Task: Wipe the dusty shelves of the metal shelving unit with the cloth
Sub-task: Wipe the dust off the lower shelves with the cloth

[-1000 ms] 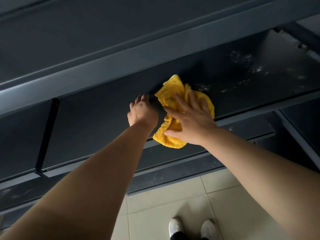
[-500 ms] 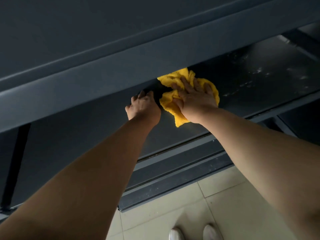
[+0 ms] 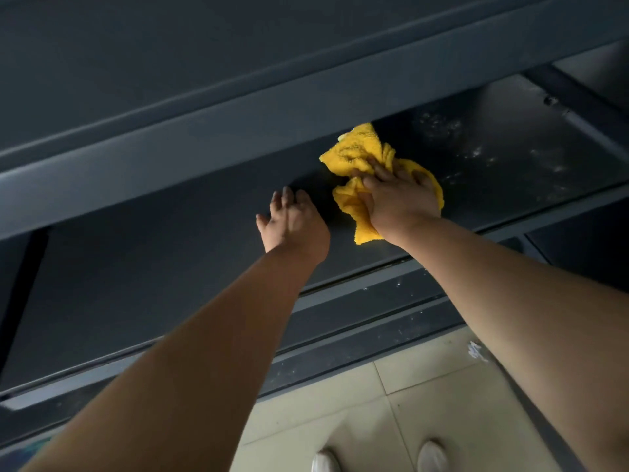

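One yellow terry cloth (image 3: 360, 148), crumpled into folds, lies on the dark metal shelf (image 3: 170, 267) just right of the frame's centre. The right hand (image 3: 401, 195) lies flat on top of it, fingers stretched forward, pressing it down. The left hand (image 3: 292, 223), just left of the cloth, is relaxed and holds nothing. Pale dust specks (image 3: 476, 151) dot the shelf at upper right. Beige floor tiles (image 3: 425, 403) and two white shoe tips (image 3: 432, 458) show along the bottom.

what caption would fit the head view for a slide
The right hand presses a yellow cloth onto the dusty metal shelf, the left hand open beside it.
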`<action>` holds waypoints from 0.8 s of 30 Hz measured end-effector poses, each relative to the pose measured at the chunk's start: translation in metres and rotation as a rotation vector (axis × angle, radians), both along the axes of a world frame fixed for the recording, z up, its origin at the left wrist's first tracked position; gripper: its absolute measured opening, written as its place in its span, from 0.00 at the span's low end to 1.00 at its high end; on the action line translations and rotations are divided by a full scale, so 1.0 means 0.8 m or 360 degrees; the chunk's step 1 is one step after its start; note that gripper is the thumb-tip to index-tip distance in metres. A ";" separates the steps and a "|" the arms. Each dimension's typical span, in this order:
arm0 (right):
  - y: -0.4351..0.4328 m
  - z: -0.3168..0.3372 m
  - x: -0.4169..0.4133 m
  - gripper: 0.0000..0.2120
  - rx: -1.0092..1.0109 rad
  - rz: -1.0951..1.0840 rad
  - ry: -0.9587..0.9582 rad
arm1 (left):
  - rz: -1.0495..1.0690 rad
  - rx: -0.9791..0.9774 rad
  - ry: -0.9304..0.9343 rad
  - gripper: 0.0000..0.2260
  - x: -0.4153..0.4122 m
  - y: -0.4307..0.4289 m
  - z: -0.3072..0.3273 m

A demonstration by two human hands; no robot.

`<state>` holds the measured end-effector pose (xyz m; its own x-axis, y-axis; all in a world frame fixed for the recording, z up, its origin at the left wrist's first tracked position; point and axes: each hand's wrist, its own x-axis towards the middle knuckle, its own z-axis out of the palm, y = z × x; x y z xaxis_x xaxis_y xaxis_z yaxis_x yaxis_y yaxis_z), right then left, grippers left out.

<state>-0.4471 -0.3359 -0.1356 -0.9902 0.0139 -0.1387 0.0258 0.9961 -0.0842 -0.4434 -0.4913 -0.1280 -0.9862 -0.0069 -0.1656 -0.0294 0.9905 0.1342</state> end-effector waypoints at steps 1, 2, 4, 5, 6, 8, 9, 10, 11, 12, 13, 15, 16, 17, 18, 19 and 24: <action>0.014 0.001 0.005 0.23 0.0005 -0.0008 0.0002 | -0.0024 0.0007 -0.0001 0.28 0.006 0.014 -0.001; 0.029 0.002 0.010 0.23 0.0011 -0.0015 0.0007 | -0.0025 0.0013 -0.0015 0.29 0.010 0.026 -0.001; 0.062 0.003 0.019 0.23 0.0010 -0.0046 0.0006 | 0.0016 0.0020 -0.0061 0.30 0.015 0.043 0.002; 0.077 0.004 0.023 0.23 0.0011 -0.0071 0.0001 | 0.0044 0.0022 -0.0080 0.29 0.016 0.047 0.005; 0.089 0.003 0.027 0.23 0.0013 -0.0099 0.0003 | 0.0076 0.0024 -0.0090 0.28 0.017 0.048 0.008; 0.102 0.004 0.038 0.23 0.0011 -0.0146 0.0025 | 0.0135 0.0021 -0.0086 0.26 0.020 0.047 0.015; 0.102 0.006 0.044 0.22 0.0015 -0.0164 0.0036 | 0.0157 0.0016 -0.0079 0.25 0.021 0.045 0.019; 0.100 0.008 0.050 0.22 0.0026 -0.0179 0.0046 | 0.0171 0.0013 -0.0068 0.25 0.023 0.042 0.021; 0.096 0.011 0.057 0.21 0.0036 -0.0188 0.0057 | 0.0184 0.0021 -0.0056 0.24 0.025 0.037 0.022; 0.090 0.015 0.064 0.20 0.0037 -0.0188 0.0070 | 0.0201 0.0041 -0.0043 0.24 0.027 0.032 0.023; 0.081 0.020 0.071 0.19 0.0025 -0.0175 0.0072 | 0.0229 0.0070 -0.0034 0.24 0.028 0.026 0.023; 0.056 0.028 0.084 0.18 -0.0021 -0.0077 0.0044 | 0.0334 0.0161 -0.0012 0.24 0.030 0.011 0.024; 0.040 0.030 0.089 0.18 -0.0050 -0.0003 0.0026 | 0.0407 0.0223 0.0004 0.23 0.031 0.001 0.024; 0.021 0.031 0.095 0.18 -0.0084 0.0072 0.0011 | 0.0485 0.0286 0.0020 0.22 0.032 -0.009 0.025; 0.000 0.031 0.102 0.17 -0.0118 0.0143 0.0007 | 0.0558 0.0340 0.0033 0.22 0.033 -0.020 0.026; -0.021 0.030 0.109 0.17 -0.0147 0.0211 0.0013 | 0.0619 0.0383 0.0043 0.21 0.034 -0.031 0.027; -0.098 0.034 0.135 0.19 -0.0324 0.0502 0.0056 | 0.0696 0.0444 0.0088 0.20 0.036 -0.085 0.039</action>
